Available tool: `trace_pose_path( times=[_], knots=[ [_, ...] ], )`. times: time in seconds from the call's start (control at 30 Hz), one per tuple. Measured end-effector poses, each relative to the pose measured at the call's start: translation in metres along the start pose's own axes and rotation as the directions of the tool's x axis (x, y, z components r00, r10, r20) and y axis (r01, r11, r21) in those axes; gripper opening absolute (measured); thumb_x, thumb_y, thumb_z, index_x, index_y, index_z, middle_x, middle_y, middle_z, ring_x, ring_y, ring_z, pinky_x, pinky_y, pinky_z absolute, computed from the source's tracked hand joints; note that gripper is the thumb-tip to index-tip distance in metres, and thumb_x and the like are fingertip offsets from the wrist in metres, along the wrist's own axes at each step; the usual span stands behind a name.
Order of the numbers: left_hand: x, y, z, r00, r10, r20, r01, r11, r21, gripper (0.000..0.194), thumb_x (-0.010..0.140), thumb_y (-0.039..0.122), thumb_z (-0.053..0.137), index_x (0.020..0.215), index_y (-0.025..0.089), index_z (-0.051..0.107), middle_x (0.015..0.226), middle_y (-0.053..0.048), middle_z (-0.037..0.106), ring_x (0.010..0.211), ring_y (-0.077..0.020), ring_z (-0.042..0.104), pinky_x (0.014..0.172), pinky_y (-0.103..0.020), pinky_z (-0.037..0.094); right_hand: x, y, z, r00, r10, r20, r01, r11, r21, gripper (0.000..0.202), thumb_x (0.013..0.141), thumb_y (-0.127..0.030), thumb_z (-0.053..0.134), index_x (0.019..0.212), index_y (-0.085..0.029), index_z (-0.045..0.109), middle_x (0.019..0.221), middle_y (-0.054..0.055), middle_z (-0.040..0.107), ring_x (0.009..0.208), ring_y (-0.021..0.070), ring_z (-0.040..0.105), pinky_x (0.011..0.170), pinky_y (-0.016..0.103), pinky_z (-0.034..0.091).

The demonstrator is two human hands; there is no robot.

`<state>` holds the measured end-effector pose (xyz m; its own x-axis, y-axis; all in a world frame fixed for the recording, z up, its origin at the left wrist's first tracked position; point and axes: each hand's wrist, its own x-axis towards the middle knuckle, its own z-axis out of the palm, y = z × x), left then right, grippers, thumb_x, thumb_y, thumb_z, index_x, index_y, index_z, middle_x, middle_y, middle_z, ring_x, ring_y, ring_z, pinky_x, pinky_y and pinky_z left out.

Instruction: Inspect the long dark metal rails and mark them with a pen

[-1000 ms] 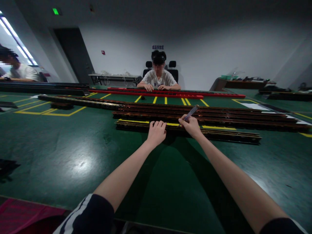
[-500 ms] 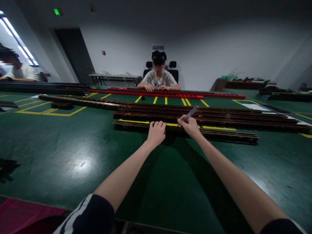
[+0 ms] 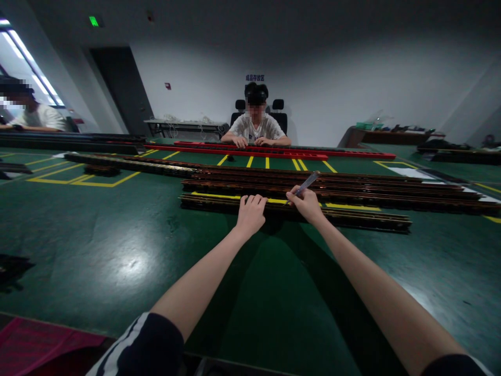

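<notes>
A long dark rail with brassy edges [image 3: 376, 220] lies crosswise on the green table in front of me. My left hand [image 3: 251, 214] has its fingers curled over the rail's far edge, thumb side toward the middle. Just to the right, my right hand [image 3: 306, 202] pinches a slim pen-like tool with a clear handle [image 3: 310, 180]. Its thin lower end points down at the rail, and I cannot tell whether it touches. Yellow tape [image 3: 352, 207] shows on the table right behind the rail.
Behind lies a bundle of several similar dark rails [image 3: 383, 188]. Long red strips [image 3: 289, 155] stretch along the table's far side, where a person [image 3: 256, 125] sits. Another person [image 3: 43, 117] is at the left. A small dark object [image 3: 13, 269] lies near the left edge.
The front rail has shifted slightly left beneath my hands. Both hands keep nearly the same place and grip.
</notes>
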<state>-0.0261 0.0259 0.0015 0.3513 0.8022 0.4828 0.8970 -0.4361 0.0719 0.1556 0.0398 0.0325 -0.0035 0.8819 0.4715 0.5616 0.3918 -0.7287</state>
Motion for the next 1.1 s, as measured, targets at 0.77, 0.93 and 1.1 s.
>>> trace_pose_path(
  times=[0.77,0.93,1.1],
  knots=[
    [0.0011,-0.0029,0.0025,0.999,0.034,0.007,-0.034,0.999,-0.041,0.037,0.089,0.033,0.05,0.121,0.017,0.057,0.118,-0.01,0.064,0.112,-0.025,0.056,0.104,-0.045,0.037,-0.0012,-0.0003,0.0018,0.999,-0.023,0.03,0.023,1.0,-0.006,0.019,0.077,-0.032,0.055,0.062,-0.021,0.054,0.053,0.0,0.06,0.057,0.0177,0.06,0.066,0.03,0.046],
    [0.001,-0.0021,0.0032,1.0,0.028,0.0,-0.028,0.999,-0.025,0.034,0.09,0.033,0.048,0.118,0.017,0.058,0.117,-0.009,0.065,0.11,-0.0242,0.057,0.102,-0.043,0.037,-0.0008,0.0009,0.0016,0.999,-0.01,0.034,0.01,1.0,0.0,0.018,0.077,-0.033,0.055,0.063,-0.021,0.055,0.053,0.0,0.06,0.057,0.0174,0.06,0.065,0.029,0.046],
    [0.0013,-0.0009,0.0038,1.0,0.03,-0.009,-0.03,1.0,-0.009,0.033,0.091,0.032,0.046,0.116,0.015,0.059,0.115,-0.01,0.065,0.108,-0.024,0.057,0.101,-0.043,0.038,-0.0001,0.0006,0.0019,1.0,-0.018,0.008,0.018,1.0,-0.023,0.018,0.076,-0.032,0.055,0.062,-0.021,0.054,0.052,0.0,0.06,0.057,0.0178,0.06,0.065,0.029,0.045]
  ],
)
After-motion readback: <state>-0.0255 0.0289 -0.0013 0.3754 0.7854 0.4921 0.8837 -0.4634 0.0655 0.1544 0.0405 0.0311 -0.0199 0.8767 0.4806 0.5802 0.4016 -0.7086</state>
